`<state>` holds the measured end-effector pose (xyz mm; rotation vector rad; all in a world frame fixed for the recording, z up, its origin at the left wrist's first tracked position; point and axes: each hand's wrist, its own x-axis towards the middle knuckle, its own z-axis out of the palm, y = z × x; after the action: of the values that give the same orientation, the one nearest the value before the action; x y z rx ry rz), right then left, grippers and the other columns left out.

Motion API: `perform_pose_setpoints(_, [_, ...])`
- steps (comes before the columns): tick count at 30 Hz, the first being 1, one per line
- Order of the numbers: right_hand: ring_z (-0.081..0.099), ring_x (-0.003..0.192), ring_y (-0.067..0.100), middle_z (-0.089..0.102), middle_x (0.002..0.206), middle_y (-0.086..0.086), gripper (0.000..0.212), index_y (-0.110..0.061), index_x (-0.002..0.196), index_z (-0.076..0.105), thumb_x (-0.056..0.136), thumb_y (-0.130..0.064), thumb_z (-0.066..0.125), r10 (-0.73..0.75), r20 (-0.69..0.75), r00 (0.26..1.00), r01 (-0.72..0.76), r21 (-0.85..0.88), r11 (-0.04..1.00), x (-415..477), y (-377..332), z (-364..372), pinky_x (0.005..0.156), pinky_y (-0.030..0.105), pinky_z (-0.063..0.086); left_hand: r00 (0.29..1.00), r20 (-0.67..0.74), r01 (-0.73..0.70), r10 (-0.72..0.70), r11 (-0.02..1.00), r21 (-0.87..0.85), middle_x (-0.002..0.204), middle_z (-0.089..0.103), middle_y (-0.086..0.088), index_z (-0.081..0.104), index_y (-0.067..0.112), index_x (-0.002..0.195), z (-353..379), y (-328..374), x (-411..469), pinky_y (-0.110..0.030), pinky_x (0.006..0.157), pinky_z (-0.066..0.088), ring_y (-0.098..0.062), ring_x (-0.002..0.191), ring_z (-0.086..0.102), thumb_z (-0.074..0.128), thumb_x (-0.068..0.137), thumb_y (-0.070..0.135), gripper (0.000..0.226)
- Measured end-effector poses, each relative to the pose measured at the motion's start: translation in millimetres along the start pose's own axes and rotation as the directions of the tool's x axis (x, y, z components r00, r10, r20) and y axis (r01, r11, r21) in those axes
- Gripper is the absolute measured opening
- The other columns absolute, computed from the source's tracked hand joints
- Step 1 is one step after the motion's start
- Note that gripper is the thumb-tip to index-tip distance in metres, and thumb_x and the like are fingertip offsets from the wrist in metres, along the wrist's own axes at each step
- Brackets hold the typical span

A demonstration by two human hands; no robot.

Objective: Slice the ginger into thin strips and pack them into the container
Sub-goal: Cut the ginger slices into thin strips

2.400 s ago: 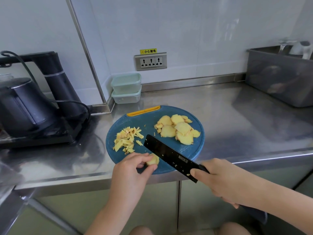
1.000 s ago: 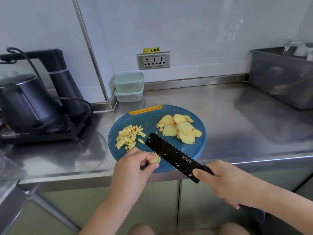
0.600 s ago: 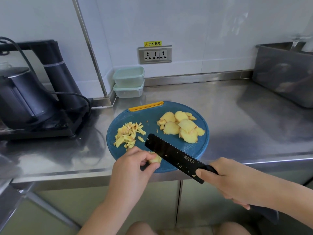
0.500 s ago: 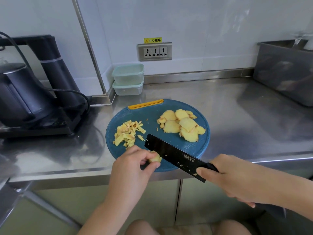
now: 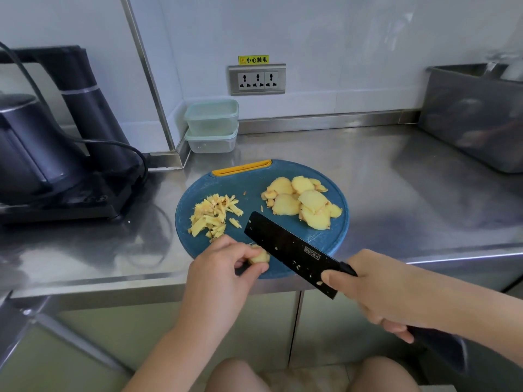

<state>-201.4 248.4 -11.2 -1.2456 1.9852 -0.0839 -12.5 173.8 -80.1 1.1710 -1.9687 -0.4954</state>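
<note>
Ginger under the blade
Left hand pinches a ginger piece with curled fingers; right hand wraps tight round the knife on the board.

Pale ginger strips lie beyond your left fingers; the black-bladed knife right of them, round yellow ginger slices behind it.

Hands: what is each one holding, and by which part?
Right hand grips the black knife by its handle; left hand pinches a small yellow ginger piece by its sides.
</note>
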Motion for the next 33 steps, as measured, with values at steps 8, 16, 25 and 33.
perform_pose_setpoints(8, [0.034, 0.036, 0.017, 0.04, 0.046, 0.0, 0.031, -0.019, 0.078, 0.049, 0.097, -0.044, 0.046, -0.12, 0.002, 0.993, 0.119, 0.099, 0.988, 4, 25, 12, 0.04, 0.025, 0.038, 1.0, 0.002, 0.0, 0.0, 1.0, 0.014, 0.08, 0.057, 0.013, 0.076, 0.018, 0.085, -3, 7, 0, -0.013, 0.073, 0.049, 0.0, 0.073, 0.061, 0.08, 0.073, 0.02, 0.013])
perform_pose_setpoints(16, [0.039, 0.03, 0.01, 0.047, 0.051, -0.001, 0.03, -0.019, 0.09, 0.052, 0.099, -0.045, 0.04, -0.195, -0.041, 0.98, 0.193, -0.048, 0.98, 6, 26, 5, 0.037, 0.021, 0.036, 1.0, 0.012, -0.005, 0.005, 1.0, 0.026, 0.081, 0.058, 0.014, 0.075, 0.016, 0.084, -3, 9, 1, -0.014, 0.075, 0.049, 0.0, 0.073, 0.061, 0.08, 0.074, 0.019, 0.011])
perform_pose_setpoints(25, [0.038, 0.034, 0.015, 0.045, 0.049, 0.001, 0.032, -0.016, 0.089, 0.049, 0.098, -0.046, 0.042, -0.133, 0.059, 0.989, 0.137, -0.068, 0.988, 6, 18, -6, 0.038, 0.023, 0.039, 1.0, 0.021, -0.016, 0.015, 0.999, 0.033, 0.081, 0.057, 0.016, 0.075, 0.021, 0.087, -3, 7, 1, -0.016, 0.074, 0.048, 0.002, 0.074, 0.059, 0.079, 0.075, 0.02, 0.012])
perform_pose_setpoints(33, [0.044, 0.034, 0.014, 0.046, 0.044, -0.003, 0.029, -0.027, 0.077, 0.042, 0.099, -0.044, 0.039, -0.115, 0.035, 0.993, 0.12, -0.291, 0.949, 2, -3, -21, 0.039, 0.021, 0.041, 0.998, 0.009, -0.062, 0.062, 0.998, 0.008, 0.081, 0.06, 0.017, 0.077, 0.019, 0.086, 0, -3, 1, -0.011, 0.077, 0.046, 0.003, 0.09, 0.057, 0.081, 0.072, 0.018, 0.014])
